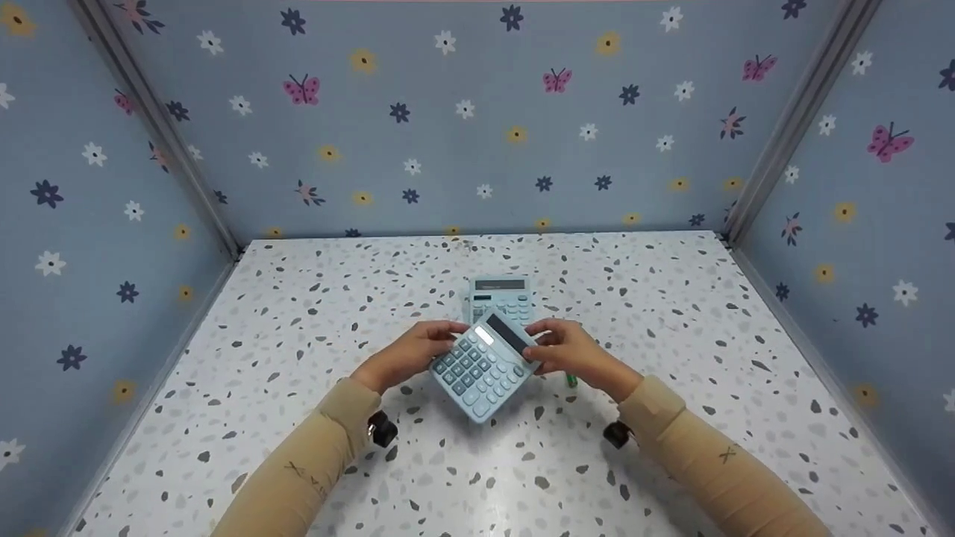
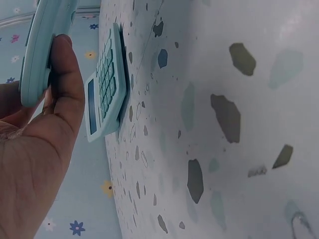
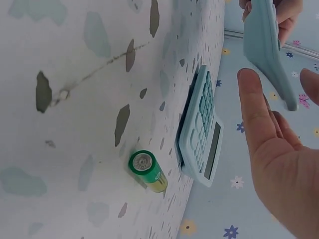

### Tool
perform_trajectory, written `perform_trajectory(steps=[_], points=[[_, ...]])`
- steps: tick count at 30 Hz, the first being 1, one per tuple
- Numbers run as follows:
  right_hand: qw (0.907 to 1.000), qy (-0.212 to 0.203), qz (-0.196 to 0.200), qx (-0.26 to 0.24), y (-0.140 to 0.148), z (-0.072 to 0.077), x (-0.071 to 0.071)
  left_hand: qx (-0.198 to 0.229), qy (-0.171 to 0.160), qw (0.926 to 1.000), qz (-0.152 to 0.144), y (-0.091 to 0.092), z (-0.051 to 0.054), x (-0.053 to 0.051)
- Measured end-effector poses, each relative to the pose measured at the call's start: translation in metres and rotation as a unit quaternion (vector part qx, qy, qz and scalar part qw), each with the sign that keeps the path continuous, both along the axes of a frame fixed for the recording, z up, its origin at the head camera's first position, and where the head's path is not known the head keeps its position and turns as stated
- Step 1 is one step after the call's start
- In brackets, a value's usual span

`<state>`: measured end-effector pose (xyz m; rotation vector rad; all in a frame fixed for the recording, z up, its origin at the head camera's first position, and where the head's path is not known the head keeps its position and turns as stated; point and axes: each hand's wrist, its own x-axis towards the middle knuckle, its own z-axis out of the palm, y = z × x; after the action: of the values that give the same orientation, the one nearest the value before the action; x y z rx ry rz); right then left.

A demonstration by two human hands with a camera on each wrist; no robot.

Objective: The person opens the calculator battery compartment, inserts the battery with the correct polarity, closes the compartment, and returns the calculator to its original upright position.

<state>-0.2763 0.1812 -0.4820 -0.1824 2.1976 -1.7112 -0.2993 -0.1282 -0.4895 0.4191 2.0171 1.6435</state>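
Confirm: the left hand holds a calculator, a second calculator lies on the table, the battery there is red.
Not red: the right wrist view shows the battery green and yellow. The left hand holds a calculator; a second calculator lies on the table.

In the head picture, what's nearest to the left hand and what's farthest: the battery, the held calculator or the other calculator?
From the left hand, nearest first:
1. Held calculator: touching its fingers, just to its right.
2. Other calculator: behind the held one.
3. Battery: farther right, by the right hand.
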Motion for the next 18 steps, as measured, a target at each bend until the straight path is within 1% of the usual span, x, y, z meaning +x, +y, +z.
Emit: perform_trajectory(steps=[3,7,12,14,18], points=[[1.0,0.0,0.004,0.009,0.002,0.002,0.001,0.007,0.007,0.9999,-0.011,0.003,0.0,0.0],[0.9998,0.003,0.013,0.014,0.004,0.003,0.002,0.015,0.008,0.9997,-0.019,0.006,0.001,0.002],[0.9992,0.023,0.033,-0.002,0.008,0.004,0.003,0.025,-0.002,0.9995,-0.017,0.008,0.002,0.004],[0.9989,0.027,0.036,-0.01,0.01,0.004,0.003,0.031,-0.002,0.9994,-0.015,0.008,0.002,0.004],[0.9993,0.021,0.028,-0.01,0.014,0.004,0.002,0.032,0.023,0.9991,-0.017,0.008,0.002,0.005]])
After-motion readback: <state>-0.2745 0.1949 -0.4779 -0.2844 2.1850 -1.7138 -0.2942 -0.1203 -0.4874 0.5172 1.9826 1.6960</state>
